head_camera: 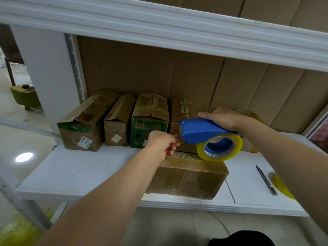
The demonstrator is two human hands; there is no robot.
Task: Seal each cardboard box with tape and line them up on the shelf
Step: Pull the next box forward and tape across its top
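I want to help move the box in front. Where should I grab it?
Probably by its two short ends, one hand on each, coming from the front. The front box lies long-side toward the shelf edge, and the tape dispenser in the right hand sits over its top, with the left hand there too.

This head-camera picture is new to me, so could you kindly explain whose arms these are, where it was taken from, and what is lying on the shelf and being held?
There is no machine here: a person wears one camera on the head, looking forward and down, so both bare arms reach in from below. The right hand grips a blue tape dispenser carrying a roll of yellowish clear tape. The left hand is curled by the dispenser's front end, apparently pinching the tape end, though that is hard to see. Below them a cardboard box lies on the white shelf. Four more boxes stand in a row at the back. A utility knife lies to the right.
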